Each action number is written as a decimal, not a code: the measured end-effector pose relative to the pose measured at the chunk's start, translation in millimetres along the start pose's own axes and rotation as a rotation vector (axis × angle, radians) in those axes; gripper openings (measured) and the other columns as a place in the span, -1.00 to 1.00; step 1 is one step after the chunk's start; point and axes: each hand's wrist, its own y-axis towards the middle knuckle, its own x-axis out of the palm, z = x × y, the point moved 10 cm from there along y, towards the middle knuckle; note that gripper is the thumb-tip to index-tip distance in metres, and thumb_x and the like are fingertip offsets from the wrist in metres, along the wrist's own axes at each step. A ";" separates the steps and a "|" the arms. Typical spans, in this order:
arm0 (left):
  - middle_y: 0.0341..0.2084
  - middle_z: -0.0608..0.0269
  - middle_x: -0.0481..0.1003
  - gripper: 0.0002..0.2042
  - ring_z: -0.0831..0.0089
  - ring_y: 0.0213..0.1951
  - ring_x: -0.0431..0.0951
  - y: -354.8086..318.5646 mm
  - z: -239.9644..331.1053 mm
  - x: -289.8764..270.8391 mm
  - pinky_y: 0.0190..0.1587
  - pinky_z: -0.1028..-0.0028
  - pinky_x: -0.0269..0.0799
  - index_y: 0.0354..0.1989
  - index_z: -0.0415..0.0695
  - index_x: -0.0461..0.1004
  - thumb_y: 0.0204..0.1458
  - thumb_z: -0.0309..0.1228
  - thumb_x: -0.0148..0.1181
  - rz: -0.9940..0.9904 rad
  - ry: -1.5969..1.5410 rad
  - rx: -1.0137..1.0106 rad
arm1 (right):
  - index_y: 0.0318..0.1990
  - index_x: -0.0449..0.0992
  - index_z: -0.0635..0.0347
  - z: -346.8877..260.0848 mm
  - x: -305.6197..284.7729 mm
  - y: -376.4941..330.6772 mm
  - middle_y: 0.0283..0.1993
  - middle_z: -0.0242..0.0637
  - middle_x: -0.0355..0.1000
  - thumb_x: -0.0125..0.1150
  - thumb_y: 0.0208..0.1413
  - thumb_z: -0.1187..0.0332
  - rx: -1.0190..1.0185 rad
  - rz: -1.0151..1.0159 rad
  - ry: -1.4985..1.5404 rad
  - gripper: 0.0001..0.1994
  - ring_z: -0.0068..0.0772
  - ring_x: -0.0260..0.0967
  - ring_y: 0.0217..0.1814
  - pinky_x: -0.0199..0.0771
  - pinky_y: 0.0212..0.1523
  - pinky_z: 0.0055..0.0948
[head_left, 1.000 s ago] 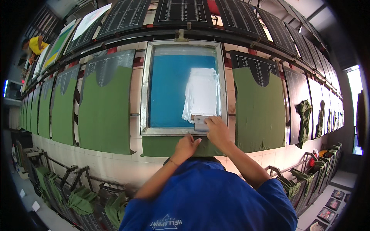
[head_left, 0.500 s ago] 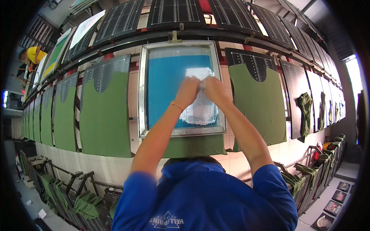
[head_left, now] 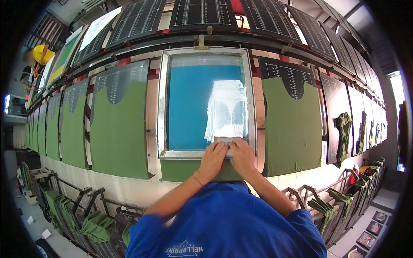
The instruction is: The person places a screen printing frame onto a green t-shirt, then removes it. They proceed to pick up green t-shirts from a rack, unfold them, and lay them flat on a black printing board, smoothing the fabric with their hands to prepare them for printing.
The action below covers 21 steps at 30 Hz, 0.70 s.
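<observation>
In front of me a metal-framed printing screen with blue mesh lies over a green shirt, whose near end shows past the frame. A streaky patch of white ink covers the right part of the mesh. Both my hands are closed side by side on a squeegee at the screen's near edge, just below the ink. My left hand grips its left part, my right hand its right. The fingers hide much of the squeegee.
Green shirts lie on boards to the left and right of the screen. Black marked boards line a rail beyond it. Crumpled green shirts hang on racks behind me. A person in yellow is at far left.
Both hands have come toward me with the squeegee, from the upper part of the ink patch to the screen's near edge. More of the white ink now shows.
</observation>
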 end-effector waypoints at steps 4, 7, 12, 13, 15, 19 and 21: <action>-0.19 -0.01 0.44 -0.67 -0.05 -0.06 0.42 75.2 -49.4 13.9 0.00 0.11 0.34 -0.07 -0.25 0.45 -0.07 -0.65 0.07 0.013 -0.003 0.044 | -0.24 0.56 0.19 36.0 1.8 74.5 -0.12 -0.14 0.48 0.29 -0.22 0.56 -0.040 0.075 -0.094 -0.72 -0.02 0.44 0.00 0.49 0.00 -0.14; -0.24 0.03 0.44 -0.65 -0.03 -0.16 0.41 145.7 -82.1 13.2 -0.05 0.12 0.30 -0.09 -0.25 0.45 -0.13 -0.69 0.15 0.027 0.031 0.053 | -0.30 0.58 0.16 61.0 -9.6 151.7 -0.16 -0.14 0.49 0.26 -0.14 0.54 -0.048 0.039 -0.209 -0.82 -0.02 0.48 -0.08 0.53 -0.06 -0.11; -0.26 0.01 0.42 -0.66 -0.03 -0.18 0.39 141.6 -60.0 -5.5 -0.06 0.11 0.30 -0.11 -0.25 0.44 -0.15 -0.67 0.16 0.015 0.018 0.074 | -0.25 0.57 0.16 52.7 -21.3 142.3 -0.16 -0.12 0.48 0.21 -0.08 0.54 -0.014 -0.025 -0.152 -0.81 -0.01 0.46 -0.03 0.51 -0.03 -0.09; -0.26 0.01 0.41 -0.66 -0.03 -0.18 0.39 120.7 -45.6 -9.8 -0.06 0.11 0.30 -0.11 -0.26 0.44 -0.15 -0.67 0.17 0.017 0.015 0.070 | -0.23 0.57 0.17 40.7 -22.5 120.4 -0.15 -0.11 0.48 0.20 -0.08 0.54 -0.023 -0.035 -0.162 -0.80 -0.01 0.45 -0.02 0.51 -0.03 -0.10; -0.19 -0.01 0.42 -0.61 -0.03 -0.13 0.40 73.9 -22.3 -5.6 -0.04 0.11 0.31 -0.07 -0.27 0.43 -0.17 -0.64 0.17 -0.080 0.035 0.020 | -0.24 0.54 0.19 20.1 -16.1 70.4 -0.14 -0.10 0.47 0.18 -0.10 0.56 -0.026 -0.128 -0.175 -0.79 -0.01 0.44 0.00 0.50 -0.04 -0.10; -0.08 -0.04 0.42 -0.52 -0.05 -0.04 0.41 -6.3 4.5 10.4 0.07 0.12 0.32 0.02 -0.30 0.42 -0.21 -0.63 0.16 -0.110 -0.025 -0.007 | -0.18 0.55 0.22 -1.4 -6.0 -10.2 -0.11 -0.16 0.46 0.22 -0.21 0.56 -0.003 -0.038 0.018 -0.68 -0.05 0.40 0.01 0.47 0.00 -0.16; -0.07 -0.04 0.42 -0.52 -0.05 -0.03 0.41 -10.5 2.9 11.9 0.10 0.14 0.34 0.03 -0.31 0.42 -0.21 -0.63 0.15 -0.104 -0.028 -0.011 | -0.16 0.55 0.23 -6.7 -5.7 -13.8 -0.10 -0.17 0.47 0.26 -0.25 0.55 0.005 -0.028 0.025 -0.64 -0.07 0.40 0.01 0.46 0.01 -0.18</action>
